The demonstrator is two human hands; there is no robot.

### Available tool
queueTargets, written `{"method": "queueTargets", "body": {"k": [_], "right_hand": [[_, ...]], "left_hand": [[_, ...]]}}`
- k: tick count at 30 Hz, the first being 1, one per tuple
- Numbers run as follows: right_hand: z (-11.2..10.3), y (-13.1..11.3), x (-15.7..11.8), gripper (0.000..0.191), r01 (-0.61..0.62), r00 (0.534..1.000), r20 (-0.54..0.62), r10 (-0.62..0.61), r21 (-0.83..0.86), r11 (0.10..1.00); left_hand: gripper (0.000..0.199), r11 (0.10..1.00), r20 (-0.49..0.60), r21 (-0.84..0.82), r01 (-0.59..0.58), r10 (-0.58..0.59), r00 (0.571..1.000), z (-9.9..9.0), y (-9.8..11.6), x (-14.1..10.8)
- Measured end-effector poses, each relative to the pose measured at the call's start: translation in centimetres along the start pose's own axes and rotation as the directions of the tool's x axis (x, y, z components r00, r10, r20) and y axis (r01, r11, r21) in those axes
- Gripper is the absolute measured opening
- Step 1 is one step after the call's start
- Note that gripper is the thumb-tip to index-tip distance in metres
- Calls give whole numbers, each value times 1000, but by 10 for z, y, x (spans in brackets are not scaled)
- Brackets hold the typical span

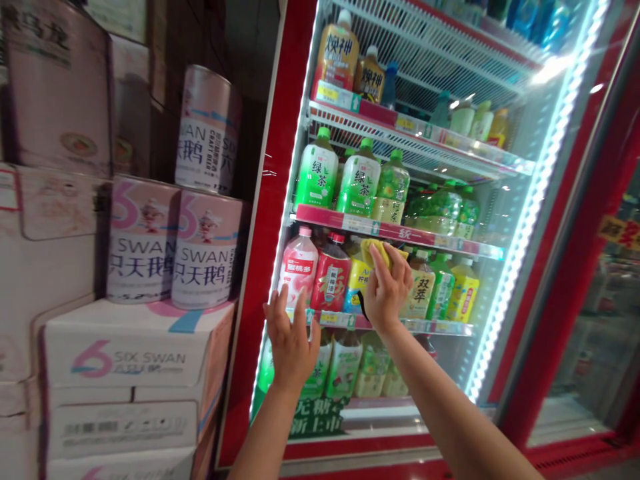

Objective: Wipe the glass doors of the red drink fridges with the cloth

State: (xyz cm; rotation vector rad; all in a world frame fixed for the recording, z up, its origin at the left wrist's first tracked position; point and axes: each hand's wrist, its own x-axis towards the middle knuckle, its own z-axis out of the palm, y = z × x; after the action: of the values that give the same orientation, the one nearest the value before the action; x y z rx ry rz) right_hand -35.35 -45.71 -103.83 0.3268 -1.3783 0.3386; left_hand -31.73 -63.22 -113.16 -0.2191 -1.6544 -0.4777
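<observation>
My right hand (389, 288) grips a folded yellow cloth (375, 253), held up at the front of a lit drinks fridge (265, 220) with a red frame. The cloth is level with the shelf edge below the green tea bottles (359, 181). To the left and lower, my left hand (291, 337) is raised with its fingers spread and nothing in it. Behind its fingertips stand a pink-capped peach drink bottle (300, 260) and a dark red bottle (331, 270). Whether either hand touches the glass I cannot tell.
Large pink and white cans (207, 130) are stacked on a white carton (130, 347) left of the fridge. More boxes (60, 87) stand farther left. Another red-framed glass door (585, 373) is at the right. Bottles line several fridge shelves.
</observation>
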Motion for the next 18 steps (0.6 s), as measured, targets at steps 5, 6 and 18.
{"method": "queueTargets", "body": {"k": [5, 6, 18], "right_hand": [[28, -45, 27, 53, -23, 999, -26, 23, -1, 1000], [29, -51, 23, 54, 6, 1000, 6, -6, 3, 1000], [-13, -3, -19, 49, 163, 977, 127, -172, 73, 984]], "left_hand": [[68, 1000, -31, -7, -13, 13, 999, 3, -1, -1], [66, 1000, -42, -9, -15, 15, 999, 4, -1, -1], [66, 1000, -12, -13, 15, -16, 1000, -2, -1, 0]]}}
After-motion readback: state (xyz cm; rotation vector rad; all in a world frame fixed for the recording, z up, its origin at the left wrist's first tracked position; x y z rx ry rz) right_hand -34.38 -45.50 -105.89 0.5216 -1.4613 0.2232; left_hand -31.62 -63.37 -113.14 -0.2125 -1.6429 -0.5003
